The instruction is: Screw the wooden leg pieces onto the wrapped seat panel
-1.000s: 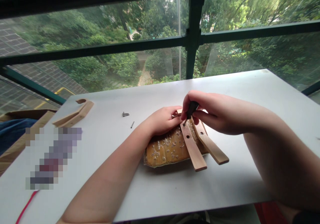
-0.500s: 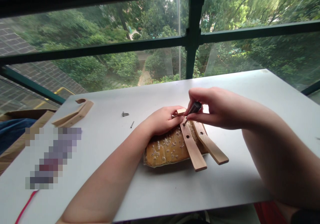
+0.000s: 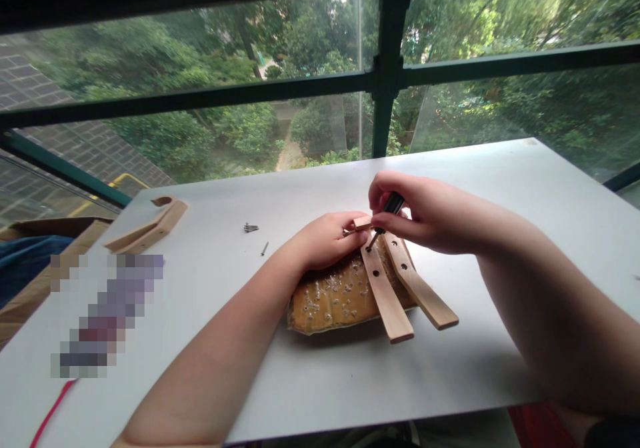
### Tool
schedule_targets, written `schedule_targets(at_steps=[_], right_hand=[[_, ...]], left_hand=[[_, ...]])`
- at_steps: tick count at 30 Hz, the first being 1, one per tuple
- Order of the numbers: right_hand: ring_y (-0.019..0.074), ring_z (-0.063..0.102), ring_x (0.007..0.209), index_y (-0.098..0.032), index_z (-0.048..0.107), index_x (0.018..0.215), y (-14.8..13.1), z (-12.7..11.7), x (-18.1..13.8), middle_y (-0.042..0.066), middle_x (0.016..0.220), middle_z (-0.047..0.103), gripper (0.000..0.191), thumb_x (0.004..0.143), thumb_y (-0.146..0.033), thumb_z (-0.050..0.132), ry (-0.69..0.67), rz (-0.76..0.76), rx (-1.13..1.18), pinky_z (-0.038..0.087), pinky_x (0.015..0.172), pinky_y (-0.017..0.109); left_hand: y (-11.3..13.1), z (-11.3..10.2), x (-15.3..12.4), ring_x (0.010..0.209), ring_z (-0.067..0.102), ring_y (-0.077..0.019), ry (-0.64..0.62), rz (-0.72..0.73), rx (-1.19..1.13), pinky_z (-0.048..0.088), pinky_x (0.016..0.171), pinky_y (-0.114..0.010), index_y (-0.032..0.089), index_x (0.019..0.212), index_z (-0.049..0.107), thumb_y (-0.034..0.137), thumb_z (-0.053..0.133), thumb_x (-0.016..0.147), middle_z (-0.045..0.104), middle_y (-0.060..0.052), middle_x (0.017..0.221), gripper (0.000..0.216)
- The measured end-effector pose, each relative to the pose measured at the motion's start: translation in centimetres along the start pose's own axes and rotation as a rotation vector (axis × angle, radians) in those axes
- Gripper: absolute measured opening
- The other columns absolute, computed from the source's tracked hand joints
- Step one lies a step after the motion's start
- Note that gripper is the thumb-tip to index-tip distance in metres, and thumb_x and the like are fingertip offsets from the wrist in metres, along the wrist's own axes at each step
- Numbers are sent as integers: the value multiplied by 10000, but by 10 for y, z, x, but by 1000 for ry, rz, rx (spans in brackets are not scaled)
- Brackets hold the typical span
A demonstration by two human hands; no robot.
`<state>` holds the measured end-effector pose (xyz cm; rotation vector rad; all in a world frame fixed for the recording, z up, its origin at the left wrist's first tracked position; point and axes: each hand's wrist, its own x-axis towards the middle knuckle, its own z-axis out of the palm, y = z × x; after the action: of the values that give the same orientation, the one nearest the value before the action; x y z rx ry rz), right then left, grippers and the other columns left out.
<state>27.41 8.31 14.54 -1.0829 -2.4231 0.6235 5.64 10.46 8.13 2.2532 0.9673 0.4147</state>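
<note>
My right hand (image 3: 425, 215) is closed round a small black-handled screwdriver (image 3: 387, 212), whose tip points down onto the top end of a wooden piece (image 3: 385, 288) with two long legs. That piece lies across a yellow-brown cushion pad (image 3: 330, 298) in clear wrap on the white table (image 3: 320, 368). My left hand (image 3: 327, 240) rests curled on the pad and pinches the wooden piece's top end beside the screwdriver tip.
A second wooden piece (image 3: 150, 225) with a round hole lies at the table's far left. Loose screws (image 3: 251, 228) and a single screw (image 3: 265, 249) lie between it and my hands. A blurred-out object (image 3: 100, 311) sits at the left. A window with a dark frame (image 3: 385, 68) runs behind.
My right hand has turned on the screwdriver: its handle tilted from upright to leaning right, and the fingers shifted their grip. The left hand and wooden piece stayed put.
</note>
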Motion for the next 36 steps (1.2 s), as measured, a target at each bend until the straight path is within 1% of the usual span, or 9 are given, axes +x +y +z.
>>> schedule_targets(at_steps=[3,8,14,22,27,31,33,35,36], right_hand=[[156,577,746,-217,539,980,0,1,1,24,878,660,158,899,-347,571,6,-1,21,410,663,282],[149,577,758,-210,581,996,-4,1,1,26,912,666,144,905,-321,564,-21,-49,52,411,674,275],[135,539,716,-207,563,896,-8,1,0,2,820,634,88,894,-295,572,-10,-42,31,385,638,262],[147,543,725,-193,553,911,-8,1,1,27,845,635,148,913,-341,550,-24,-30,50,377,634,274],[144,528,724,-195,530,911,-12,2,0,22,843,617,212,956,-398,491,-55,-31,63,376,641,279],[151,515,727,-200,519,915,-16,-1,-2,20,829,598,250,983,-422,425,-74,-27,83,375,646,287],[159,523,747,-201,521,938,-18,-2,-3,27,861,611,177,968,-359,448,-103,-42,75,375,661,294],[161,526,752,-204,519,953,-21,-2,-4,27,877,621,64,921,-237,476,-130,-63,55,370,668,295],[158,523,743,-206,518,952,-22,-2,-5,24,871,622,73,896,-186,477,-134,-68,43,365,663,292]], left_hand=[[0,0,0,819,601,-184,9,6,-3,447,742,-278,178,911,609,390,465,939,677,-12,895,257],[-1,0,-1,881,631,-193,20,21,-26,462,814,-284,185,977,652,387,499,930,709,-12,995,258],[0,0,-1,850,638,-191,23,7,-19,468,794,-279,177,951,665,387,503,927,718,-10,951,266],[-2,1,0,917,650,-210,6,-4,-24,482,802,-294,174,991,662,449,457,947,720,-29,1013,346],[-3,1,1,934,651,-214,3,17,-18,487,814,-302,182,1016,681,453,443,962,722,-37,1032,365],[-2,2,1,954,653,-228,33,11,0,494,840,-318,180,1012,685,475,428,966,726,-49,1047,394],[-2,3,1,942,658,-229,44,-1,-8,500,829,-318,173,982,683,472,432,960,732,-49,1029,390],[-2,3,0,922,666,-225,45,-10,-22,503,804,-308,170,944,680,461,449,949,737,-42,998,373],[-3,3,0,912,669,-223,46,-12,-27,502,792,-302,169,928,679,457,457,945,739,-38,982,364]])
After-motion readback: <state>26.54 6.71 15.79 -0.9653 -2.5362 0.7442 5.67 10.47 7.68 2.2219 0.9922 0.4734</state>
